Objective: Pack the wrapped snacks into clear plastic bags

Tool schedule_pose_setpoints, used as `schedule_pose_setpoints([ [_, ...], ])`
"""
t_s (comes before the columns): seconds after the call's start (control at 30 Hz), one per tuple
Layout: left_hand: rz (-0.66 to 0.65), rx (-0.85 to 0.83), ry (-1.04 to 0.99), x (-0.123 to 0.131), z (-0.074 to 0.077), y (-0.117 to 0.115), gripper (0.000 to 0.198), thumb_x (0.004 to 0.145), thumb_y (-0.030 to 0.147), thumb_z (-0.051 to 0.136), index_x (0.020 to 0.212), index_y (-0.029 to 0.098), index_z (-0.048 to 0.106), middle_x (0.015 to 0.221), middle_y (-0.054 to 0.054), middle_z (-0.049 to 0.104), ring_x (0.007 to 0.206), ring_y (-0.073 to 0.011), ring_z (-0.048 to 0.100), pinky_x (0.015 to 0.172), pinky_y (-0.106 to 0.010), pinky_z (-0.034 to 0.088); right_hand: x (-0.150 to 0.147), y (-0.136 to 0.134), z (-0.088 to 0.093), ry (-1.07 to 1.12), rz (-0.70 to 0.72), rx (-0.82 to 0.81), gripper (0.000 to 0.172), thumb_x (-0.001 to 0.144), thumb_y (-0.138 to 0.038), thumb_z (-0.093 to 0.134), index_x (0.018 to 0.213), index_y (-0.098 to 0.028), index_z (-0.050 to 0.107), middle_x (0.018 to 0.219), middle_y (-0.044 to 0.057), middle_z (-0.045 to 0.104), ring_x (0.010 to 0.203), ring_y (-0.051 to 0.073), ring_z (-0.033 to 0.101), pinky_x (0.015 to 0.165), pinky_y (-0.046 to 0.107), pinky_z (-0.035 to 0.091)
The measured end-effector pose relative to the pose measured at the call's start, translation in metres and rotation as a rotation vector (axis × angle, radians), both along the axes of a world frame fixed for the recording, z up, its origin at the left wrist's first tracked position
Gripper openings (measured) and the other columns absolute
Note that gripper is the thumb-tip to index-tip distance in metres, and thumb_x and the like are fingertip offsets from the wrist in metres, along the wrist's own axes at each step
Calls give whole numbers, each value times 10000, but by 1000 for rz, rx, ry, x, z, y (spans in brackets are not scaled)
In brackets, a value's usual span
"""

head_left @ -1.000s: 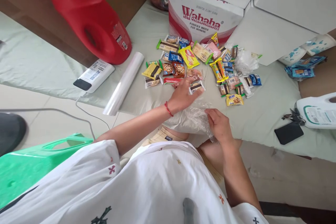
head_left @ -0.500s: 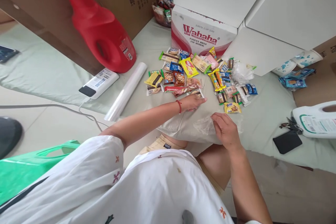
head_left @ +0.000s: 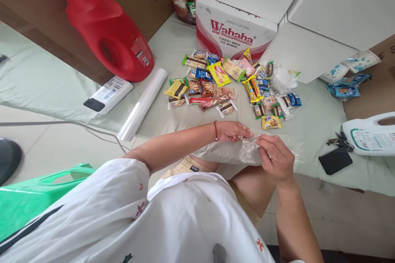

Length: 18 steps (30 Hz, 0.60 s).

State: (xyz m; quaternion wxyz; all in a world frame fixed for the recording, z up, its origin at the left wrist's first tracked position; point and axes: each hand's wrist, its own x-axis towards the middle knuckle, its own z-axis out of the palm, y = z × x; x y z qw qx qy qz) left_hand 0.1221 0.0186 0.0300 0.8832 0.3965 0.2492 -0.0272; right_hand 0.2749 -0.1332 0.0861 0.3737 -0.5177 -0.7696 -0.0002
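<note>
A thin clear plastic bag [head_left: 249, 152] stretches between my two hands, low over the front edge of the cloth-covered surface. My left hand [head_left: 233, 131], with a red cord on its wrist, pinches one edge of the bag. The fingers of my right hand [head_left: 276, 156] are closed on the other side of it. Just beyond my left hand lies a small wrapped snack [head_left: 226, 108]. A yellow cookie packet [head_left: 271, 122] is beyond my right hand. Behind these, many small snack packets, among them a yellow one [head_left: 219, 74], are spread in a loose pile.
A white-and-red Wahaha carton [head_left: 236, 28] stands behind the snacks. To the left are a big red jug [head_left: 114, 37], a clear roll [head_left: 142, 104] and a white power bank [head_left: 108, 94]. At right lie a black pouch [head_left: 335, 161], keys [head_left: 341, 143] and a white bottle [head_left: 370, 137].
My left hand has come away from the small wrapped snack, moving right and nearer, and now pinches the bag beside my right hand. My right hand has shifted slightly right.
</note>
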Motion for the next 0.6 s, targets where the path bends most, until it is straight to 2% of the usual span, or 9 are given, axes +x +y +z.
schedule_pose_setpoints([
  [0.07, 176, 22, 22, -1, 3, 2, 492, 507, 385, 1014, 681, 161, 612, 619, 49, 529, 513, -49, 395, 454, -183, 306, 3, 0, 1, 1, -21, 19, 331, 924, -73, 597, 1153, -285, 707, 1055, 58, 750, 932, 208, 708, 836, 373, 584],
  [0.2, 571, 29, 57, -13, 11, 16, 359, 710, 313, 887, 775, 187, 557, 730, 30, 610, 682, -100, 597, 635, -224, 538, 8, 4, 0, -67, -137, 115, 308, 914, -52, 604, 1123, -260, 693, 1021, 58, 741, 907, 200, 706, 818, 353, 589],
  [0.27, 786, 55, 51, -25, 14, 23, 335, 783, 314, 822, 800, 201, 508, 735, 30, 615, 696, -105, 628, 646, -223, 552, 11, 3, -7, -132, -244, 195, 300, 906, -33, 613, 1116, -233, 690, 1005, 72, 741, 909, 204, 702, 813, 346, 583],
  [0.37, 1032, 137, 138, -45, 11, 25, 302, 833, 327, 766, 826, 210, 488, 723, 47, 583, 627, -85, 609, 522, -160, 463, 8, -11, -31, -184, -373, 210, 276, 909, -31, 625, 1113, -204, 695, 997, 93, 745, 890, 213, 691, 794, 347, 568],
  [0.43, 1083, 169, 223, -57, 3, 18, 257, 843, 314, 736, 825, 205, 503, 726, 47, 564, 602, -76, 589, 470, -148, 417, -1, -28, -53, -177, -407, 126, 248, 929, -47, 619, 1103, -201, 705, 976, 90, 751, 870, 211, 688, 780, 343, 560],
  [0.5, 1071, 191, 271, -66, -6, 8, 217, 847, 288, 699, 801, 197, 508, 728, 39, 559, 615, -81, 589, 470, -154, 428, -12, -50, -73, -126, -400, -18, 216, 962, -79, 595, 1083, -205, 721, 950, 77, 757, 861, 201, 700, 778, 330, 562],
  [0.6, 994, 251, 280, -76, -17, -7, 157, 840, 253, 647, 793, 193, 510, 741, 21, 566, 664, -106, 626, 487, -172, 452, -20, -78, -85, 55, -352, -260, 155, 1004, -190, 598, 1068, -207, 738, 981, 73, 768, 887, 192, 725, 792, 318, 577],
])
